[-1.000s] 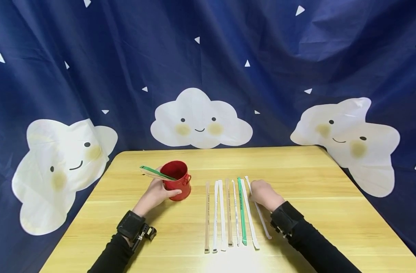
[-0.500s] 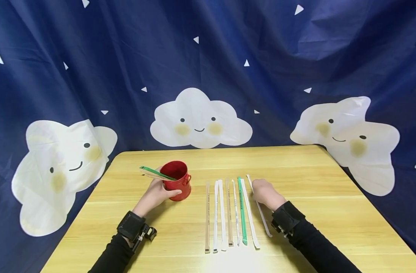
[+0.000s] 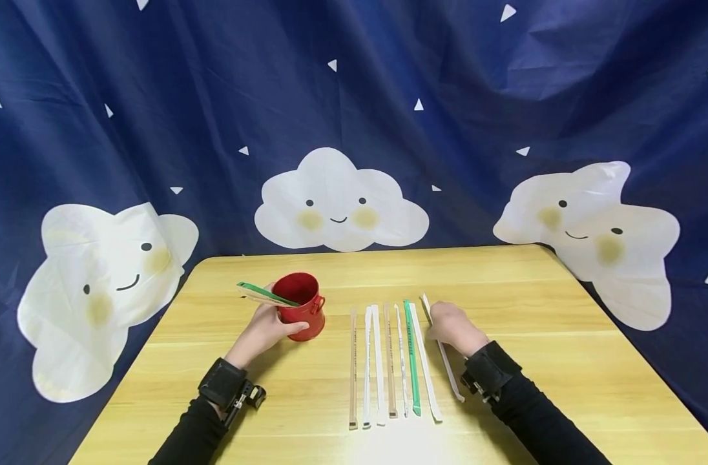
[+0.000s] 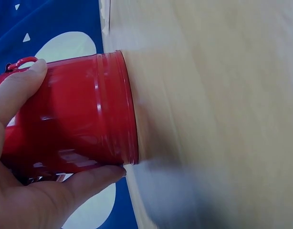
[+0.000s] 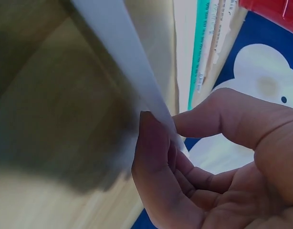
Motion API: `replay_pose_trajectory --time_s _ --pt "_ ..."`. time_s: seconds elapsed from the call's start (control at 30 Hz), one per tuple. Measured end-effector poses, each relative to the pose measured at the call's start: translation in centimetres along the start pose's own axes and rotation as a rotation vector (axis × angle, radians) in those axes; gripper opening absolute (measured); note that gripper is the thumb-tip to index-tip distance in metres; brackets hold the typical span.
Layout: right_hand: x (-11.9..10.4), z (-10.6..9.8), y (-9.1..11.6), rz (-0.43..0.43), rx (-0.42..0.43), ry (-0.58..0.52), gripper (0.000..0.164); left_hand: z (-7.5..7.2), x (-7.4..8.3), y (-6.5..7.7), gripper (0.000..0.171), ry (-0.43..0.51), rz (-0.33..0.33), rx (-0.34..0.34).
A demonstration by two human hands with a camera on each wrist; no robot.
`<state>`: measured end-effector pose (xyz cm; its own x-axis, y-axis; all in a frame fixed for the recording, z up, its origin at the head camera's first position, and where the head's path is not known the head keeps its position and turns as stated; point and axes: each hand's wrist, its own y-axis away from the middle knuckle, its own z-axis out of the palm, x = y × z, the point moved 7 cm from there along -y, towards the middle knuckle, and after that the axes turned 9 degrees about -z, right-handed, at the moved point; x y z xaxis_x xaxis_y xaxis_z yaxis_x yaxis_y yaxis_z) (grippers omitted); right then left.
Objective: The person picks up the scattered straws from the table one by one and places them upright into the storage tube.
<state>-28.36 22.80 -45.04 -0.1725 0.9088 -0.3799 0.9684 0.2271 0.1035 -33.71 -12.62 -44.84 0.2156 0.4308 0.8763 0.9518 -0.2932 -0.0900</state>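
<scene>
My left hand [image 3: 267,330] grips a small red metal bucket [image 3: 312,318] standing on the left half of the table, thumb on one side and fingers round the other. A green wrapped straw [image 3: 265,292] and a brown one lean out over its rim. At the right of a row of straws, my right hand [image 3: 454,328] pinches a thin white paper-wrapped straw [image 3: 450,376]. In the right wrist view, thumb and forefinger meet on this straw [image 5: 125,52], which slants up to the left, its shadow on the wood beneath.
Several wrapped straws lie side by side mid-table: a brown straw [image 3: 353,374] at the left end, a green straw [image 3: 413,368], and a white straw [image 3: 426,371] nearest my right hand. A dark blue curtain [image 3: 226,84] with smiling clouds hangs behind the wooden table [image 3: 563,361].
The pinched white straw and my right hand have shifted slightly right and away from the row, widening the gap. My left hand and the bucket have stayed put.
</scene>
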Motion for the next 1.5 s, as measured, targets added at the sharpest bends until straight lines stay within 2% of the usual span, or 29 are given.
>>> replay_pose_trajectory --time_s 0.3,0.37,0.5,0.6,0.9,1.27,1.5 --pt "-0.6 -1.0 0.2 -0.024 0.053 -0.014 0.028 0.0 -0.2 -0.2 0.088 0.009 -0.001 -0.002" --pt "-0.7 -1.2 0.3 -0.026 0.07 -0.02 0.027 0.0 0.6 0.0 0.087 0.018 0.001 -0.004" --pt "-0.8 -1.6 0.5 -0.038 0.098 -0.048 0.026 0.0 0.7 -0.1 0.088 0.022 0.011 -0.008" --pt "-1.0 -1.9 0.7 -0.054 0.115 -0.072 0.026 -0.1 -0.1 -0.3 0.087 0.008 0.01 -0.009" --pt "-1.5 -2.6 1.0 -0.075 0.197 -0.121 0.023 0.0 -0.4 -0.2 0.086 0.004 -0.009 -0.024" --pt "-3.4 -3.9 1.4 -0.113 0.345 -0.133 0.024 0.2 0.8 0.3 0.086 0.012 -0.015 -0.016" --pt "-4.6 -5.0 1.8 -0.155 0.475 -0.118 0.025 -0.1 -0.2 0.0 0.086 -0.013 -0.016 -0.019"
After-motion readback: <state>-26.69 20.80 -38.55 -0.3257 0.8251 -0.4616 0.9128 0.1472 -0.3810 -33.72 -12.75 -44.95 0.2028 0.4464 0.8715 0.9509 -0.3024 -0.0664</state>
